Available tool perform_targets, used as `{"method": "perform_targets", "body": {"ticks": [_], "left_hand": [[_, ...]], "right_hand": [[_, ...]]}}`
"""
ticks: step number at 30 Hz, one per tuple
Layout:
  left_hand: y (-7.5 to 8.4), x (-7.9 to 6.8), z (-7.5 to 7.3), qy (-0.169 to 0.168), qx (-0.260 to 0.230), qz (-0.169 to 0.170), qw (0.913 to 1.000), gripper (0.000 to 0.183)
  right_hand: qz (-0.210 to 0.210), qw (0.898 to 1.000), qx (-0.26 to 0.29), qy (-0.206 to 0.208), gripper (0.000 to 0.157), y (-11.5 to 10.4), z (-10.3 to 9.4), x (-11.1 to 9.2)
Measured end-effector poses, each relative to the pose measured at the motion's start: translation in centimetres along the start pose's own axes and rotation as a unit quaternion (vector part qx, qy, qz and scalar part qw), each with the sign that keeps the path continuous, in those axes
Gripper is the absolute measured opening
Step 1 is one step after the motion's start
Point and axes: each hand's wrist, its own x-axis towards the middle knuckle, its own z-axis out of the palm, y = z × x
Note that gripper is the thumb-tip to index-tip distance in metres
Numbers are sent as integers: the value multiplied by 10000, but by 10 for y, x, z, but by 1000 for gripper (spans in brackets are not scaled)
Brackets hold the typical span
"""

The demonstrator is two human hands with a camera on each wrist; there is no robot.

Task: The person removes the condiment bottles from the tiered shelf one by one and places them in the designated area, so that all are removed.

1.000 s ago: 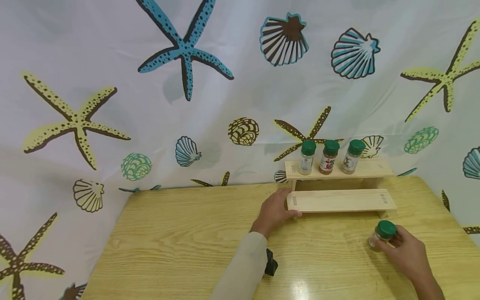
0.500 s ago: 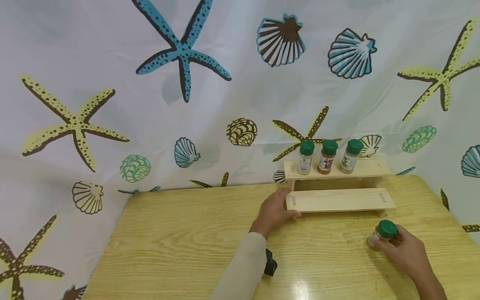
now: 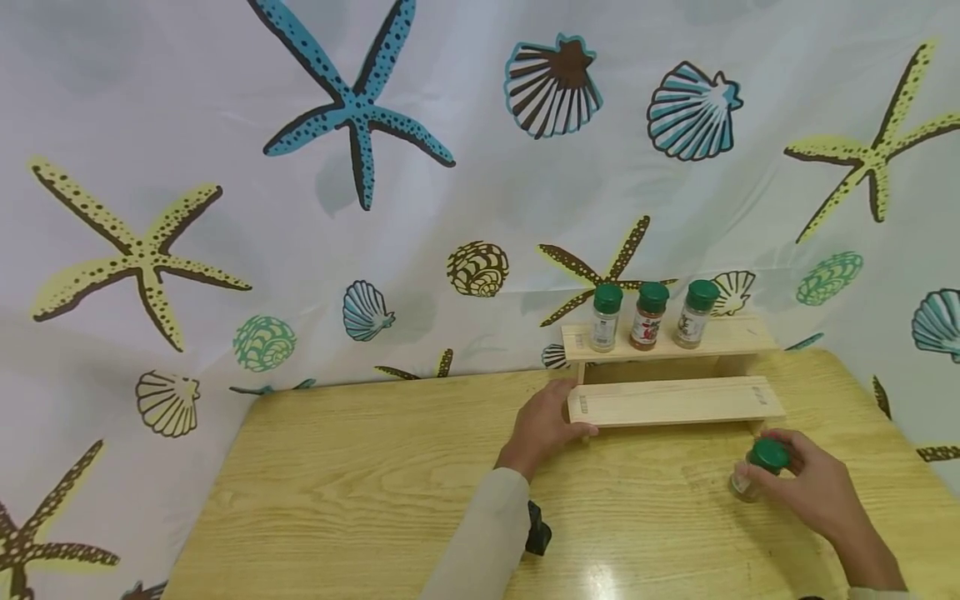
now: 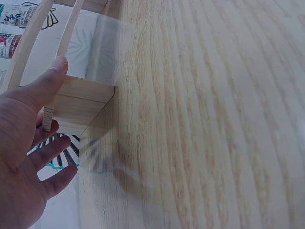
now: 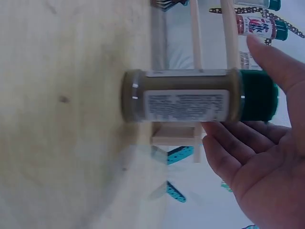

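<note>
A two-tier wooden shelf (image 3: 675,402) stands at the back right of the table. My left hand (image 3: 542,423) grips the left end of its lower board, the thumb (image 4: 53,76) at the front edge and the other fingers around the end. A spice jar (image 5: 186,98) with a green lid and a white label stands upright on the table in front of the shelf's right end. Around this jar is my right hand (image 3: 810,483), its thumb and fingers spread on either side and loosened, as the right wrist view shows.
Three green-lidded spice jars, a left one (image 3: 605,318), a reddish middle one (image 3: 648,317) and a right one (image 3: 695,314), stand on the upper board (image 3: 738,335). Behind the wooden table (image 3: 360,467) hangs a cloth (image 3: 300,233) printed with starfish and shells.
The fingers of my right hand have lifted and loosened around the spice jar, which stays about where it was. My left hand keeps its grip on the shelf. The head view has shifted slightly.
</note>
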Motion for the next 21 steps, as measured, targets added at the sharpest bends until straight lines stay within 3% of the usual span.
{"method": "perform_targets", "body": {"ticks": [10, 21], "left_hand": [[0, 0, 1, 1, 34, -13, 10000, 80], [1, 0, -1, -68, 115, -15, 9999, 80]], "right_hand": [[-604, 9963, -214, 570, 70, -29, -26, 15], [-800, 9930, -202, 847, 72, -61, -38, 34]]}}
